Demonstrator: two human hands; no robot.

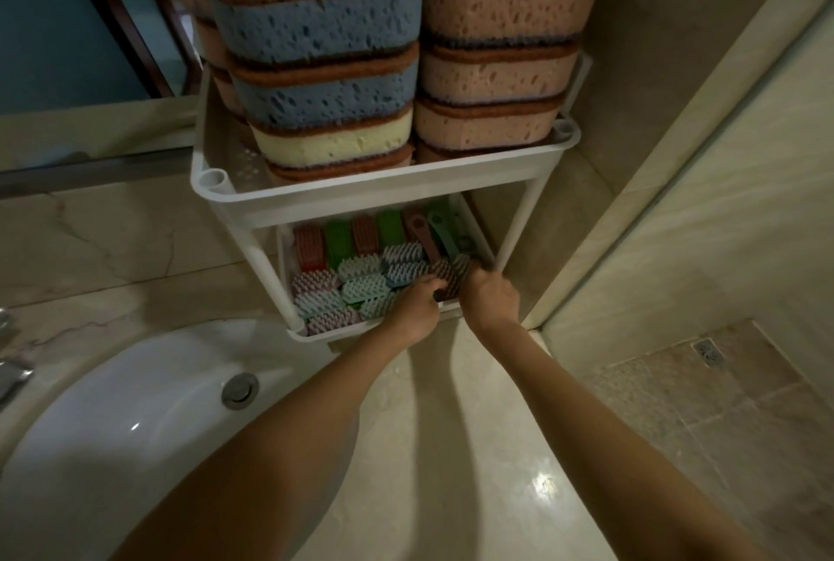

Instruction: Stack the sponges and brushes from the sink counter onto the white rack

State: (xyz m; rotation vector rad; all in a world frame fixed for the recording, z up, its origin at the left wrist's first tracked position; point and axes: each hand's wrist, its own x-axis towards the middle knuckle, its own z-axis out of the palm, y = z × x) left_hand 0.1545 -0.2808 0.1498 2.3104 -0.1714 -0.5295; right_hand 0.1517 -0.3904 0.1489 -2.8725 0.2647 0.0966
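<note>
The white rack [316,194] stands on the counter in the corner. Its upper shelf carries tall stacks of sponges: blue and yellow ones [316,64] on the left, pink ones [496,64] on the right. The lower shelf holds several scrub brushes [356,271] in red, green, teal and pink, bristles up or on edge. Both my hands reach into the lower shelf's right front corner. My left hand [417,305] and my right hand [489,296] close together around a dark brown brush [447,276] among the others.
A white sink basin [135,416] with a metal drain lies at the lower left, a tap at the far left edge. The marble counter [451,447] runs under my arms. A glass shower partition and tiled floor with a drain are on the right.
</note>
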